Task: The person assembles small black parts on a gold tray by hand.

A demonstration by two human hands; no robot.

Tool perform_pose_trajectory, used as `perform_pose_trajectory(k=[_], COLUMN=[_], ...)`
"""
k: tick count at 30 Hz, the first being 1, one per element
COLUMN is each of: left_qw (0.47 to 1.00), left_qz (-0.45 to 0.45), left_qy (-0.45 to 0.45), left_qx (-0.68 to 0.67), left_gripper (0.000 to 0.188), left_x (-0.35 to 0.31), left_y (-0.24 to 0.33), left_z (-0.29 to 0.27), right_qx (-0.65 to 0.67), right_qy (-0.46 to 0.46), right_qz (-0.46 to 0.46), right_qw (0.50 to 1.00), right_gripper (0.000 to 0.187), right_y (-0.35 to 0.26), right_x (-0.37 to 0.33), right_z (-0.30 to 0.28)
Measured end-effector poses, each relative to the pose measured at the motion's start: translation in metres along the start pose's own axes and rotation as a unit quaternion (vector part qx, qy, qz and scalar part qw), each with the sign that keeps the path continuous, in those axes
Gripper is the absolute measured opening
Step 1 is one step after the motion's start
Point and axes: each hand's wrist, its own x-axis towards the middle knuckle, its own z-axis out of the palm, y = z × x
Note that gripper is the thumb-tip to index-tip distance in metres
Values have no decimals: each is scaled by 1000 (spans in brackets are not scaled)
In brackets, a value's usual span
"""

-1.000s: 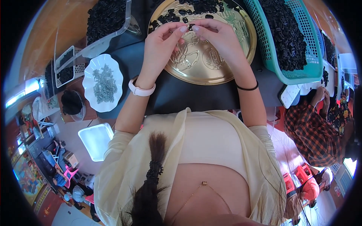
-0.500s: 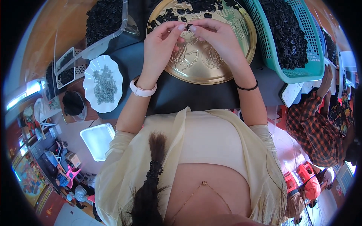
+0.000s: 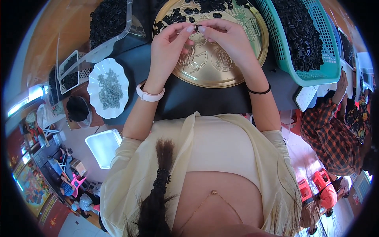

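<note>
Above the gold round tray (image 3: 221, 81), my two hands meet fingertip to fingertip. My right hand (image 3: 231, 41) pinches a small black plastic part (image 3: 197, 28) between thumb and index finger. Thumb and index finger of my left hand (image 3: 170, 44) are closed in a pinch against the part's left side; whatever lies between those fingertips is too small and covered to name. Many similar loose black parts (image 3: 205, 6) lie on the tray's far half. At the left, a white scalloped dish (image 3: 94, 89) holds a heap of tiny silver-grey metal pieces (image 3: 110, 90).
Right of the tray stands a green plastic basket (image 3: 329, 75) heaped with black parts. A clear bin (image 3: 129, 17) of black parts is at the far left. A white phone-like slab (image 3: 306, 98) lies near the table's right edge. A person in a checked shirt (image 3: 329, 136) sits at the right.
Both hands stay nearly in place, still pinching at the small black part. The surroundings shift very slightly in the view.
</note>
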Motion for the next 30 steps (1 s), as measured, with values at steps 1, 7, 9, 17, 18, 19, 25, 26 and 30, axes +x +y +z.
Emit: perform_pose_trajectory(k=[1,7,9,17,18,19,25,26,30], left_qw=[1000,999,998,994,993,993,991,991,990], left_qz=[1,-32,-42,-57,-60,-62,-77,-77,-73], left_qy=[-1,-27,-33,-82,-90,-97,-90,-90,-75], left_qx=[0,25,44,49,38,26,68,68,90], left_gripper=[24,23,21,21,23,25,25,25,23], left_x=[0,1,2,3,3,2,4,4,2], left_y=[0,-3,-2,-7,-5,-3,-1,-1,1], left_z=[0,-2,-3,-7,-7,-7,-10,-9,-5], right_qx=[-1,-43,-85,-122,-103,-84,-97,-96,-108], right_qy=[4,7,12,-7,-15,-24,-16,-16,-6], right_qz=[6,0,-3,-24,-8,7,-18,-18,-7], right_qw=[1000,999,996,992,995,996,995,995,994], right_gripper=[26,26,25,24,24,23,24,24,23], right_y=[0,5,0,9,9,8,5,5,2], right_x=[0,-1,-4,-6,-7,-7,-8,-8,-10], right_z=[0,-2,-1,-12,-14,-15,-17,-17,-17])
